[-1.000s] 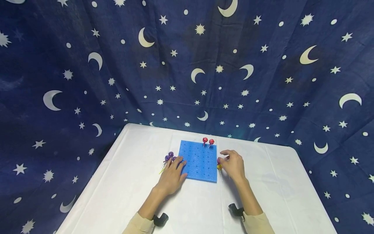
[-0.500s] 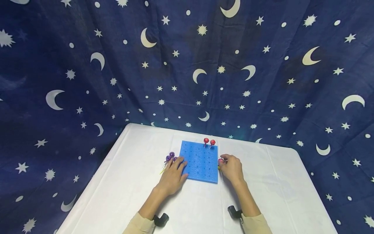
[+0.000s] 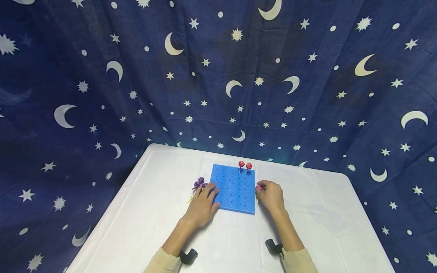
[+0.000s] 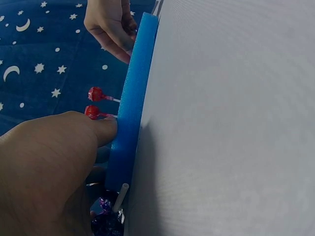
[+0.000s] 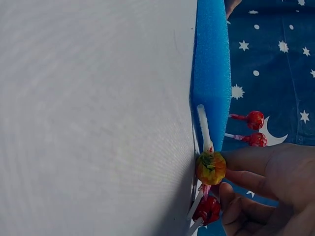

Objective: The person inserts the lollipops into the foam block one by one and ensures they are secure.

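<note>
A blue foam board (image 3: 235, 189) with rows of small holes lies on the table. Two red lollipops (image 3: 241, 163) stand in holes along its far edge. My left hand (image 3: 200, 206) rests on the board's left side, fingers spread and fairly straight. Beside those fingers lie several purple lollipops (image 3: 197, 184), partly covered. At the board's right edge, the thumb and fingers of my right hand (image 3: 272, 197) close around a pink lollipop (image 3: 258, 187). In the right wrist view, a yellow lollipop (image 5: 211, 168) is against the fingertips, with a red lollipop (image 5: 206, 210) just beside it.
A white cloth covers the table (image 3: 324, 220). Behind it hangs a dark blue curtain (image 3: 205, 87) with moons and stars. Black wrist mounts (image 3: 188, 256) are at both sleeves.
My right hand has shifted slightly lower and its fingers have drawn together around the pink lollipop, hiding most of the yellow one. The left hand stays on the board.
</note>
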### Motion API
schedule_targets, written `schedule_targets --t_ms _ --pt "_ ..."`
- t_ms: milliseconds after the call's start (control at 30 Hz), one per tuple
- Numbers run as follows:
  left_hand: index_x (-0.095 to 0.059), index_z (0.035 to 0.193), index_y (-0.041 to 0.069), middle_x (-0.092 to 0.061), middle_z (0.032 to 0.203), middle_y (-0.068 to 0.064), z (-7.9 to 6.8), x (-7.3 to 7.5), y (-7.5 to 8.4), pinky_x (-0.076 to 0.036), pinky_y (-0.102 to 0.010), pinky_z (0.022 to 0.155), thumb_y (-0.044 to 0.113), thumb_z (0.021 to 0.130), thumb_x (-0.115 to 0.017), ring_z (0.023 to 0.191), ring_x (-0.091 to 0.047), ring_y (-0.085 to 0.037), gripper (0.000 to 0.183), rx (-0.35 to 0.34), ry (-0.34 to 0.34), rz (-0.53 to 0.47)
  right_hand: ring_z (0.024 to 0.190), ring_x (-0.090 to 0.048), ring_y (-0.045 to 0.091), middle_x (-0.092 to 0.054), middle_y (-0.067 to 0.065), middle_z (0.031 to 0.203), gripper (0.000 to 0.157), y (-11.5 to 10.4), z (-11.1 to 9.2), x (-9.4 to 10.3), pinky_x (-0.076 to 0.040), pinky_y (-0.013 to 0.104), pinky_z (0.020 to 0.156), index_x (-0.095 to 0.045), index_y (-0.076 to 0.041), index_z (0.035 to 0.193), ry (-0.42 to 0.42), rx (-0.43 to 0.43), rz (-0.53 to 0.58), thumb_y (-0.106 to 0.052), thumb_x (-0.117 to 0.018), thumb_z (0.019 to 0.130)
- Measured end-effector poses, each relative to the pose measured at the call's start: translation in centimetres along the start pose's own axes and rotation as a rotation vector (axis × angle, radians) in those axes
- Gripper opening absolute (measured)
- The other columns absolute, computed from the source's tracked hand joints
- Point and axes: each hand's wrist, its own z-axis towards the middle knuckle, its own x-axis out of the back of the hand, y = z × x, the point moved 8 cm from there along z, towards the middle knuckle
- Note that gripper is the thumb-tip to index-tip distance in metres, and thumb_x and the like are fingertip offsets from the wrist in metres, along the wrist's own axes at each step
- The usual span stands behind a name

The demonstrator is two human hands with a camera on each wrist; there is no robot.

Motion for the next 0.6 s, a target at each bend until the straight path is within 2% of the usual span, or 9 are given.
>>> schedule_targets --t_ms 367,600 --pt "-0.051 0.151 0.003 -0.043 0.16 -0.018 0.02 0.19 0.13 -0.023 -0.061 0.125 0.037 0.108 -0.055 0.152 -0.035 -0.035 0.055 -0.003 -0.002 -0.001 0.083 -0.072 0.033 -0.077 0.013 0.091 0.025 0.91 0.34 -0.41 -0.058 0.051 0.077 -0.078 0.001 0.104 -0.035 -0.066 -0.022 -0.007 -0.083 0.081" --pt "-0.051 0.152 0.004 -0.042 0.161 -0.017 -0.05 0.2 0.15 -0.022 -0.06 0.126 0.038 0.108 -0.054 0.153 -0.033 -0.032 0.056 0.011 -0.012 0.002 0.082 -0.072 0.034 -0.078 0.013 0.089 0.022 0.74 0.35 -0.3 -0.058 0.051 0.076 -0.078 0.001 0.101 -0.024 -0.049 -0.019 -0.006 -0.082 0.081"
